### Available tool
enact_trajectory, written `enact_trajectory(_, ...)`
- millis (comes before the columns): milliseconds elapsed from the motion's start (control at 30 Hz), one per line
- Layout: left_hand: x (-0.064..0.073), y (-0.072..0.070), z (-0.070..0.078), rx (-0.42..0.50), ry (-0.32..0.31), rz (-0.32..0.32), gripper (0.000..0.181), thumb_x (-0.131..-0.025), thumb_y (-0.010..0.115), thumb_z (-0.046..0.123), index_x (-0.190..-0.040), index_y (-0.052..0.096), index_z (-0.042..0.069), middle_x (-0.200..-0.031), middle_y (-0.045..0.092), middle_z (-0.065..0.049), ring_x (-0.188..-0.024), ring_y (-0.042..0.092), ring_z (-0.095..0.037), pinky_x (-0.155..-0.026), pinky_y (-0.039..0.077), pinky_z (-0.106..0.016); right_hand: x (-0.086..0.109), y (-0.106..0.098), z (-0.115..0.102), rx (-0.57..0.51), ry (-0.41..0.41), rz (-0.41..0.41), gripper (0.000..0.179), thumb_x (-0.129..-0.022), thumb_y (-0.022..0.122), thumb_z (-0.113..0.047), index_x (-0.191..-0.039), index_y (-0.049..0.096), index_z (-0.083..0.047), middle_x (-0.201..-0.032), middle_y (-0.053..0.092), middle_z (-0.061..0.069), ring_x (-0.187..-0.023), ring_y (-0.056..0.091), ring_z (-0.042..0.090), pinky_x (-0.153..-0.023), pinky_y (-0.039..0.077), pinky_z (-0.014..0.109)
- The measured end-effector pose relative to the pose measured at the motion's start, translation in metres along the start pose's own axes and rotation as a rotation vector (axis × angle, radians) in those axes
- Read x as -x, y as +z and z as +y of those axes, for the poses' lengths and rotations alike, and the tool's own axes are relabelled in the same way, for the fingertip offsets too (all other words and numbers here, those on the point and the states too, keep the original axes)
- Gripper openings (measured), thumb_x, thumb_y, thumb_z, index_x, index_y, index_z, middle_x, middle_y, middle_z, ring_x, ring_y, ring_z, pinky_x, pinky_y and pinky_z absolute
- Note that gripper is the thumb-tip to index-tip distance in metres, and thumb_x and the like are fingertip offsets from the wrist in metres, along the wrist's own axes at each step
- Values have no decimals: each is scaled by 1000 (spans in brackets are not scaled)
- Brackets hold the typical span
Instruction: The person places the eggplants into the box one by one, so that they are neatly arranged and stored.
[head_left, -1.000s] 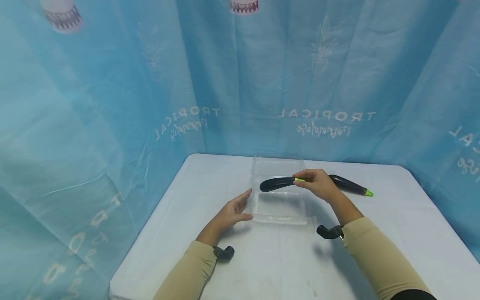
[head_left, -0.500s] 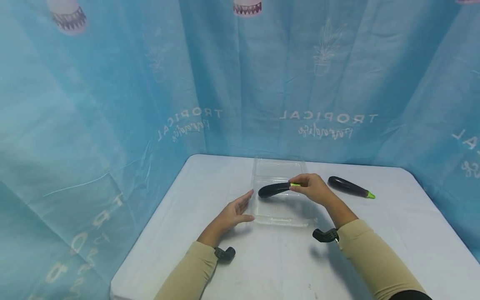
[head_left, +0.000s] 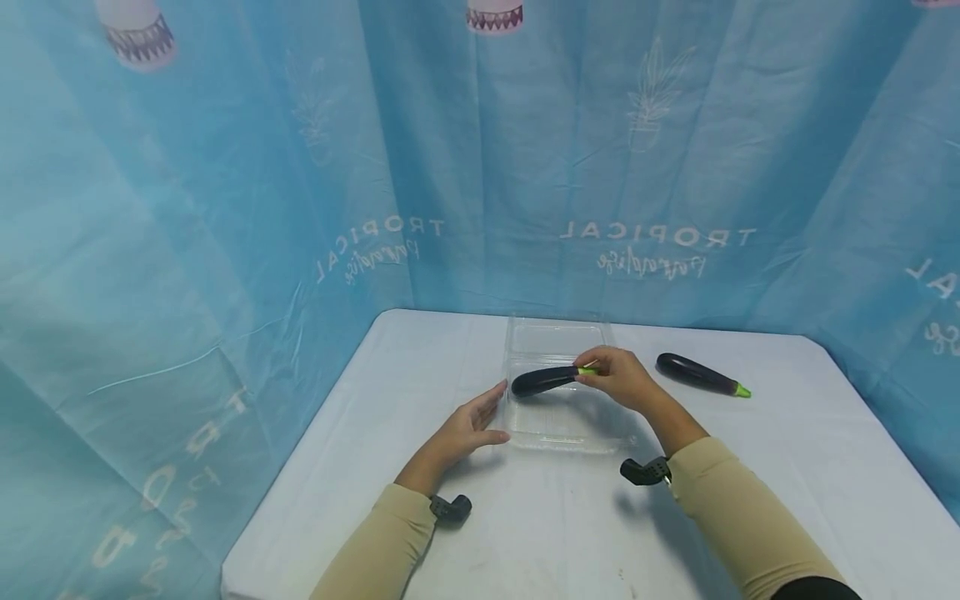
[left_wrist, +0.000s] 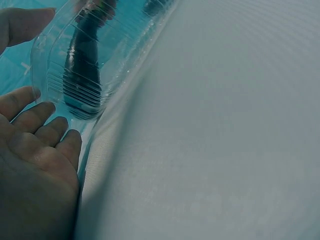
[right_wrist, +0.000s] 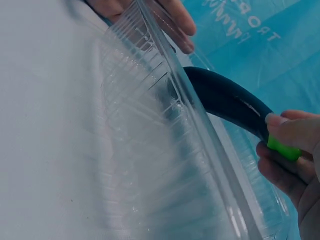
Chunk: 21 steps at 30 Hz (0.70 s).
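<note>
My right hand (head_left: 617,379) pinches a dark purple eggplant (head_left: 542,381) by its bright green stem end. The eggplant's rounded end reaches down inside a clear plastic clamshell container (head_left: 558,439), near its left wall. In the right wrist view, thumb and fingers grip the green cap (right_wrist: 284,148), while the dark body (right_wrist: 225,97) passes behind the container's rim. My left hand (head_left: 461,429) stands at the container's left side with fingers and thumb spread, fingertips right at the wall. Through the ribbed plastic the eggplant (left_wrist: 82,70) shows in the left wrist view.
A second eggplant (head_left: 697,373) lies on the white table (head_left: 450,350) to the right of the container, its green tip pointing right. The container's lid (head_left: 558,336) lies folded back at the far side. A blue printed curtain (head_left: 480,167) hangs behind and beside the table.
My right hand has lowered the eggplant and shifted it slightly left and nearer, into the container. The left hand has hardly moved.
</note>
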<state>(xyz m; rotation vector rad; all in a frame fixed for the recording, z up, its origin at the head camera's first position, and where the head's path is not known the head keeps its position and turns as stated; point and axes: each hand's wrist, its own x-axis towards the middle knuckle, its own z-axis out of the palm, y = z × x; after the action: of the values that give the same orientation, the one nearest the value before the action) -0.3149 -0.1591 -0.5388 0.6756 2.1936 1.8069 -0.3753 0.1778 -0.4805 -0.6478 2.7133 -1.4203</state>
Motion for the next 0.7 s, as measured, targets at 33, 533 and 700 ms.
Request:
enact_trajectory(33, 0, 0, 0, -2, -1, 0, 95, -89, 84, 2, -166, 31, 12, -171, 25, 2, -155, 25, -16, -121, 26, -24, 0, 0, 1, 11, 5, 0, 21, -96, 80, -11, -116, 78, -9, -114, 74, 6, -99, 73, 22, -84, 63, 39)
enact_trajectory(533, 1, 0, -4, -16, 1, 9, 96, -88, 86, 8, -166, 32, 15, -171, 26, 4, -155, 26, -16, -121, 27, -25, 4, 5, 6, 171, -18, 20, 19, -90, 85, -6, -109, 81, -7, -101, 76, 0, -93, 72, 19, -85, 62, 42)
enact_trajectory(700, 0, 0, -2, -10, 10, 5, 94, -89, 85, 7, -166, 32, 13, -171, 26, 3, -155, 26, -17, -122, 26, -27, 3, 6, 8, 195, -16, 24, 20, -90, 84, -5, -110, 81, -5, -102, 76, 1, -96, 72, 22, -91, 60, 51)
